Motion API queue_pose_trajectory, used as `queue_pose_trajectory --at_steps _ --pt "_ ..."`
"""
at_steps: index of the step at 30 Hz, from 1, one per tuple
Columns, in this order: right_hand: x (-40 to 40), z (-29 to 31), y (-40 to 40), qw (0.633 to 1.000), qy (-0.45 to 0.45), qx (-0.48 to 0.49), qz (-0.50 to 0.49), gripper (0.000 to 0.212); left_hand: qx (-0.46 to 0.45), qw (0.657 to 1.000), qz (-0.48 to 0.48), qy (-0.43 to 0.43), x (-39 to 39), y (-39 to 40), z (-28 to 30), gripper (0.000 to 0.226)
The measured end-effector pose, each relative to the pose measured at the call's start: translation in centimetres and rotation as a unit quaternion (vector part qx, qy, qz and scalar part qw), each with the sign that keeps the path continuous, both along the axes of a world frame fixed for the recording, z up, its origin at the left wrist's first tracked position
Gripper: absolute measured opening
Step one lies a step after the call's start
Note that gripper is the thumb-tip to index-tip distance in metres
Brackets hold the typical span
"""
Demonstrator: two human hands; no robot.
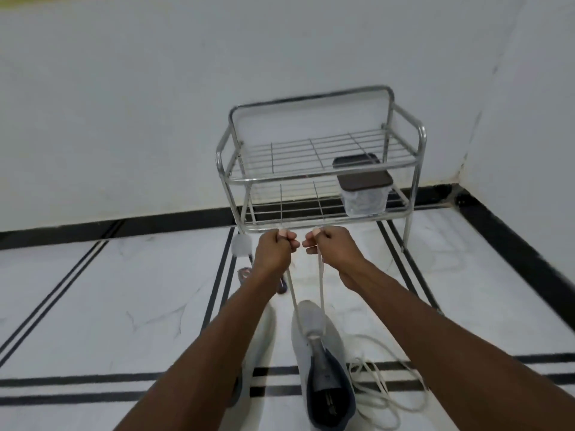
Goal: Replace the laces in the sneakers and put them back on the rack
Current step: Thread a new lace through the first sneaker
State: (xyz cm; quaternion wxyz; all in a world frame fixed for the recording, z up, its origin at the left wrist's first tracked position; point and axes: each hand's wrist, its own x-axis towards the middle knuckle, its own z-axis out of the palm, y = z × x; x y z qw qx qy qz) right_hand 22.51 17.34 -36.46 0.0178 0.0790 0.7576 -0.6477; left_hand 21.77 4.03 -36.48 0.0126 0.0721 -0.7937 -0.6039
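Observation:
A grey sneaker [322,359] stands on the floor between my arms, toe pointing away. A white lace [292,293] runs up from its front eyelets in two taut strands. My left hand [275,251] grips the left strand in a fist. My right hand [331,247] grips the right strand the same way. Both fists are held side by side just in front of the rack. The second sneaker [258,353] lies under my left forearm, mostly hidden. Loose white laces [382,381] are coiled on the floor right of the sneaker.
A two-tier steel wire rack [317,169] stands against the white wall, with a clear tub with a brown lid [365,194] on its lower shelf. A small white fuzzy object [241,244] and a dark item [245,273] lie on the marble floor by the rack's left leg.

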Motion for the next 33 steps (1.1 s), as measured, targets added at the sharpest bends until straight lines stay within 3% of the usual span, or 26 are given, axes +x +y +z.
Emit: queue_pose_trajectory --at_steps 6,12,17,21,25,33 --pt "-2.4 8.7 -0.7 0.998 0.062 0.021 0.025 0.030 -0.027 0.998 -0.010 0.050 -1.9 -0.8 8.4 0.031" --pt "-3.1 13.7 -0.8 0.991 0.118 0.062 0.020 0.030 -0.030 0.994 -0.006 0.101 -2.4 0.0 13.5 0.030" --pt "-2.8 13.9 -1.2 0.988 0.139 0.070 -0.023 0.026 -0.014 0.988 0.011 0.154 -1.6 0.9 14.2 0.032" --pt "-2.2 14.1 -1.6 0.983 0.161 0.073 -0.049 0.021 0.011 0.980 0.061 0.189 -1.2 1.0 14.4 0.020" --pt "-2.2 15.0 -2.1 0.977 0.192 0.074 -0.056 0.023 0.068 0.974 0.093 0.193 -1.3 0.9 15.4 0.014" --pt "-1.9 16.8 -2.1 0.973 0.206 0.088 -0.048 0.027 0.094 0.972 0.083 0.197 -0.8 0.5 15.9 0.017"
